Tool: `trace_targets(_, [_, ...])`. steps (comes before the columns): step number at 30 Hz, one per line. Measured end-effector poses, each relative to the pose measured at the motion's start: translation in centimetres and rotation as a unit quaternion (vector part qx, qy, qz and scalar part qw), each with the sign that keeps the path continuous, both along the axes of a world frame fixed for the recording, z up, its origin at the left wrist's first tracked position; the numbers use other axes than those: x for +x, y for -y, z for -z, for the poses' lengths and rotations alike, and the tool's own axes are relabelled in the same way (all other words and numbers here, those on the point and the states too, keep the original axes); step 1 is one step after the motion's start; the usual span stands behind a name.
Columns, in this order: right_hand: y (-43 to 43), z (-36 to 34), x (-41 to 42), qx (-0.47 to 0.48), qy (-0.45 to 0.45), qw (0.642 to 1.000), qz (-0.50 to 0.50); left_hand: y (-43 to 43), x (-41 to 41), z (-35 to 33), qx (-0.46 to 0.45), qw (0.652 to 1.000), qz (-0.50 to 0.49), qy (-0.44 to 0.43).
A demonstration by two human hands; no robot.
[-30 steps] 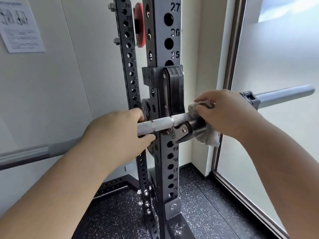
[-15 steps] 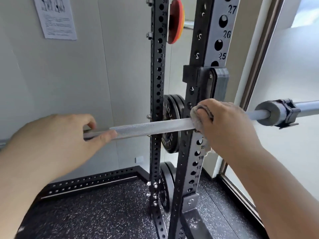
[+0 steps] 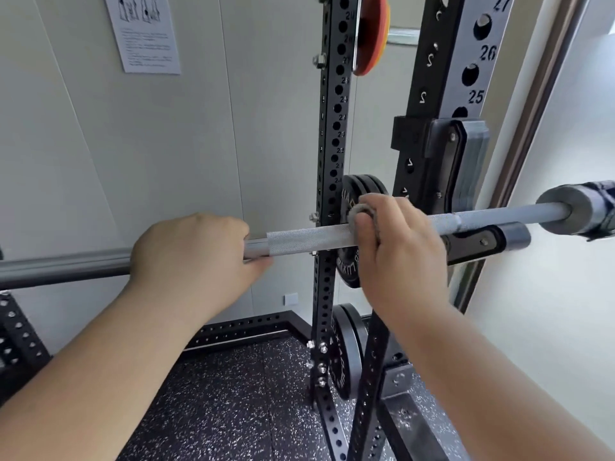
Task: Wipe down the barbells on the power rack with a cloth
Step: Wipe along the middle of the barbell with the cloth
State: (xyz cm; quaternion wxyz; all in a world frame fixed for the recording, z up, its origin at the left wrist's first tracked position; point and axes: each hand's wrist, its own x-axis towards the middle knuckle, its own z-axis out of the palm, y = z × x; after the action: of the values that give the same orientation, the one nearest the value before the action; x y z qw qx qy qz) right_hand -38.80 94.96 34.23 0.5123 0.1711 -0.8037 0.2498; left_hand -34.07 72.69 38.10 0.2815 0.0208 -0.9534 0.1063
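Note:
A silver barbell point(image 3: 309, 237) with a knurled shaft runs across the view and rests on a black J-hook point(image 3: 482, 242) of the power rack. My left hand point(image 3: 189, 257) grips the shaft left of the knurled stretch. My right hand point(image 3: 399, 251) holds a grey cloth point(image 3: 361, 212) wrapped round the bar, just left of the near rack upright point(image 3: 466, 71). Only a small fold of the cloth shows by my fingers. The bar's thick sleeve with a collar point(image 3: 579, 209) sticks out at the right.
A second black upright point(image 3: 332, 128) stands behind the bar. Black weight plates point(image 3: 349, 261) hang on it, with more plates point(image 3: 344, 354) lower down. A red plate point(image 3: 371, 31) sits higher up. A paper notice point(image 3: 143, 31) is on the wall. Speckled rubber flooring point(image 3: 233, 404) lies below.
My right hand with the cloth has slid left along the bar, away from the J-hook onto the knurled shaft. My left hand has closed round the bar. The view has shifted right.

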Motion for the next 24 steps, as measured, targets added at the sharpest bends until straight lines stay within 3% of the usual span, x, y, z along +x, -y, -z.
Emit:
trace_targets(6, [5.1,0.0,1.1,0.121,-0.023,0.987,-0.099,0.3,-0.7,-0.2,0.017,1.0,-0.015,0.014])
trace_targets(8, [3.3,-0.4,0.5,0.127,-0.021,0.989,-0.066,0.3,-0.8,-0.3,0.009,1.0,-0.016,0.024])
trace_targets(12, [2.3,-0.9,0.0,0.036,-0.015,0.999,0.021,0.3,-0.9,-0.5,0.019,0.999,-0.004,0.047])
trace_targets(16, [8.1,0.1,0.8,0.096,-0.052,0.993,-0.045,0.8,-1.5,-1.4,0.053,0.992,0.022,0.112])
trace_targets(19, [7.3,-0.6,-0.1,0.141,-0.062,0.987,-0.045,1.1,-1.4,-1.8,0.054,0.988,0.046,0.138])
trace_targets(21, [4.5,-1.0,-0.9,0.126,-0.043,0.991,0.002,1.4,-1.0,-1.5,0.035,0.991,0.055,0.114])
trace_targets(24, [1.5,-1.3,-1.1,0.019,-0.016,0.997,0.075,1.6,-0.2,0.0,-0.014,0.997,0.075,0.021])
